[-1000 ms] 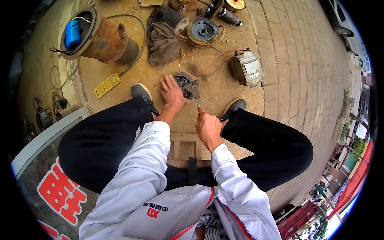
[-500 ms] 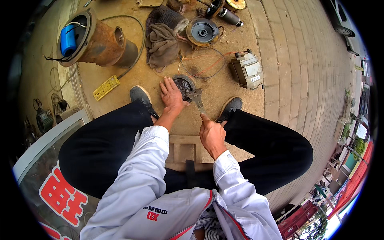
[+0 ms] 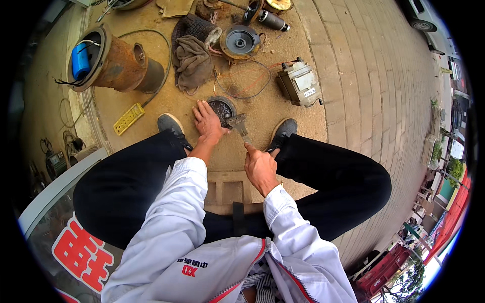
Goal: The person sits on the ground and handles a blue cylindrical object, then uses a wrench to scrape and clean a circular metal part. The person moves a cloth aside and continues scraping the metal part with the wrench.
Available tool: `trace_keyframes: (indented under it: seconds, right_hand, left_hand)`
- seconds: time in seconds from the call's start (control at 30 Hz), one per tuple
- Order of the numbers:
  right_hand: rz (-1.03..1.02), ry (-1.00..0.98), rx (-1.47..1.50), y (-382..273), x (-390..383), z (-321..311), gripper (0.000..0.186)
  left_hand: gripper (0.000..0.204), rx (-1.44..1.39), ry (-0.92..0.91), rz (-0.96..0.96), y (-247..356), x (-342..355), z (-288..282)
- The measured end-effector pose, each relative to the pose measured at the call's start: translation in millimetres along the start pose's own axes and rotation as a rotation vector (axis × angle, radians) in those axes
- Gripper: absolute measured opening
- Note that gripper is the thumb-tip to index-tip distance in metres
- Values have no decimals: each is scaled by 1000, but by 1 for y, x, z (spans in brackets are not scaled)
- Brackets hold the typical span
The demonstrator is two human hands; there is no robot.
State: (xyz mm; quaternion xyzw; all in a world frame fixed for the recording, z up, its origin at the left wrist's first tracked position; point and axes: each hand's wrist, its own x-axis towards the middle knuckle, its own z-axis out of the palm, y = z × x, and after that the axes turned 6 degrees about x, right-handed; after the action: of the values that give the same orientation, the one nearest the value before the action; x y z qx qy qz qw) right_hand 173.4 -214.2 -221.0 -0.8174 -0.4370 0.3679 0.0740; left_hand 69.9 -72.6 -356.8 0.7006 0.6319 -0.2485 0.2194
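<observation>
A round dark metal part (image 3: pixel 222 107) with a raised rim and a wet-looking black inside lies on the ground between my shoes. My left hand (image 3: pixel 207 122) rests against its left side, fingers stretched out, thumb along the near rim. My right hand (image 3: pixel 261 169) is closed round the handle of a metal scraper (image 3: pixel 236 121), a flat tool with a broad, worn head. That head meets the near right rim of the round part. Whether its edge touches the inside is too small to tell.
A rusty motor housing (image 3: pixel 118 65) with a blue cylinder (image 3: pixel 80 61) lies at far left, near a yellow power strip (image 3: pixel 129 119). Beyond the part are a brown cloth (image 3: pixel 193 63) and a round metal cover (image 3: pixel 240 41). A grey boxed instrument (image 3: pixel 300 83) with wires stands right.
The whole view has shifted, so the scene sits slightly further left. The scraper's head has turned a little against the rim. My left hand stays on the round part.
</observation>
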Motion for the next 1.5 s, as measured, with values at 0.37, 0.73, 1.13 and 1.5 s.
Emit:
trace_keyframes:
  seconds: [0.37,0.73,1.13,1.5]
  right_hand:
    - [-5,18,34,7,-2,7,31]
    - [-40,33,12,0,6,0,34]
    - [-28,50,29,-9,15,-1,34]
    - [-9,-10,5,2,-3,-4,32]
  left_hand:
    - [145,26,27,11,-1,4,0]
    - [143,-8,1,12,1,6,-4]
    - [147,-22,20,30,-2,6,-1]
    - [146,-10,25,37,-3,5,-7]
